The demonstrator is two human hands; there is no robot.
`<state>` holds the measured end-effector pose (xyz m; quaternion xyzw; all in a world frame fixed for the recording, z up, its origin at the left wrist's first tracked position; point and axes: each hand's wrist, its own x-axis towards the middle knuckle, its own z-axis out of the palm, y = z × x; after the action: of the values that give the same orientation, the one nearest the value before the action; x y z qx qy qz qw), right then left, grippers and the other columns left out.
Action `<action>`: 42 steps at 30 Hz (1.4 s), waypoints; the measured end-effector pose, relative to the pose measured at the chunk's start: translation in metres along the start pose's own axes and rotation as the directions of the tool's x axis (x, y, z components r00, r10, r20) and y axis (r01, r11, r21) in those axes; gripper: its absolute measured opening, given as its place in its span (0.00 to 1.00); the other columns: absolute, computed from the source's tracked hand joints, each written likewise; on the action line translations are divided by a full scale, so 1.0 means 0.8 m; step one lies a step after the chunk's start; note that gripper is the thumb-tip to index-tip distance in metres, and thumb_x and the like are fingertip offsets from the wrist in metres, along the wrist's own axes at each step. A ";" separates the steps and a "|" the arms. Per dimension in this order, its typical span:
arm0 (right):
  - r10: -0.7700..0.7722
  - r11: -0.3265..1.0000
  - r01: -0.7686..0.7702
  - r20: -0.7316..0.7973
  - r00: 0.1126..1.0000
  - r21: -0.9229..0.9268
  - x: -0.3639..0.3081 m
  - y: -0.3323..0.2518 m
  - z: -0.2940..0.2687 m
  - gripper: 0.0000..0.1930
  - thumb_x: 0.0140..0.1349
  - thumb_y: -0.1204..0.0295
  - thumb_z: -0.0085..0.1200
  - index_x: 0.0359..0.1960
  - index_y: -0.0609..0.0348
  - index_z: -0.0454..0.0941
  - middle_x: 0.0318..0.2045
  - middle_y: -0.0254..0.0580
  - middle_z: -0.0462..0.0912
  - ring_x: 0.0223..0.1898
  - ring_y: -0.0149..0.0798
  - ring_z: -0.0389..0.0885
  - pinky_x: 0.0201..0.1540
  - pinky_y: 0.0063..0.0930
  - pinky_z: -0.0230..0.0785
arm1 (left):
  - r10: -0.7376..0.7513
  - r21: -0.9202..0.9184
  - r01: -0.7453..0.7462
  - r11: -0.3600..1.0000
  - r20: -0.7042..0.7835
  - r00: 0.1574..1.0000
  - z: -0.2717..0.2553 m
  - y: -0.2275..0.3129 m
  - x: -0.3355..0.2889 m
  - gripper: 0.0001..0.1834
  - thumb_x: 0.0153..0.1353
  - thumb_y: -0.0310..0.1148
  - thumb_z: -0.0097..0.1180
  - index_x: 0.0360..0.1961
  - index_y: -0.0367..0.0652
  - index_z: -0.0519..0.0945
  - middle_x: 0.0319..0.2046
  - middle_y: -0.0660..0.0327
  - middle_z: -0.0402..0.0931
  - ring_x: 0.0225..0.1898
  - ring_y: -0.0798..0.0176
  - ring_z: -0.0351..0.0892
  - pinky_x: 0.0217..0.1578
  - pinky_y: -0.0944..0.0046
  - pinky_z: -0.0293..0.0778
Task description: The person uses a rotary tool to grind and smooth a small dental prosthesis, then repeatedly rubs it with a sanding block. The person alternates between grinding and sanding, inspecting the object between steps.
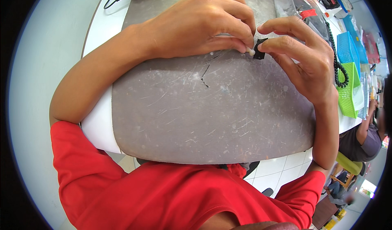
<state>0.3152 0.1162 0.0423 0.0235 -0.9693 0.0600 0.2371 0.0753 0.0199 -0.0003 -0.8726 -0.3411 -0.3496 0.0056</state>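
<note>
Near the far side of the grey mat, my two hands meet over a small black block (259, 50). My right hand (304, 52) pinches that block between its thumb and fingers. From the left, my left hand (204, 25) closes thumb and fingers on a small white-tipped piece (251, 52), whose tip lies against or just beside the block's left edge. Most of this piece is hidden by my fingers, so its kind does not show.
The scratched grey mat (204, 119) covers the white table, with a dark crack (205, 77) near its middle. A black coiled cord (341, 72) and green basket (347, 93) stand at the right. Clear plastic bags (283, 5) lie beyond my right hand. A person (363, 142) sits further right.
</note>
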 end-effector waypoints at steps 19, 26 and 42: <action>0.200 0.964 -0.214 0.098 0.975 0.160 -0.013 -0.006 0.002 0.20 0.55 0.77 0.74 0.48 0.63 0.79 0.37 0.40 0.86 0.38 0.37 0.87 0.45 0.30 0.81 | -0.006 -0.026 0.006 1.000 0.013 1.000 0.001 0.004 0.002 0.07 0.59 0.32 0.70 0.35 0.43 0.85 0.38 0.61 0.82 0.45 0.56 0.81 0.47 0.57 0.78; 0.109 0.990 -0.113 0.048 0.993 0.083 -0.006 -0.010 0.000 0.14 0.59 0.78 0.69 0.47 0.60 0.84 0.35 0.43 0.88 0.35 0.41 0.89 0.41 0.30 0.80 | -0.065 -0.054 0.065 0.996 0.018 0.998 -0.001 0.012 0.004 0.06 0.56 0.28 0.71 0.35 0.42 0.87 0.40 0.61 0.84 0.46 0.56 0.82 0.47 0.59 0.80; 0.023 1.000 -0.023 0.017 1.000 -0.002 -0.010 -0.006 0.007 0.13 0.58 0.78 0.66 0.45 0.50 0.82 0.30 0.42 0.86 0.31 0.48 0.86 0.33 0.37 0.77 | -0.042 -0.026 0.043 0.999 0.053 0.998 -0.002 0.005 0.002 0.07 0.58 0.31 0.71 0.37 0.44 0.89 0.41 0.63 0.85 0.45 0.58 0.83 0.46 0.60 0.81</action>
<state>0.3199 0.1112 0.0339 0.0125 -0.9716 0.0619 0.2280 0.0778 0.0174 0.0026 -0.8740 -0.3550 -0.3310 -0.0226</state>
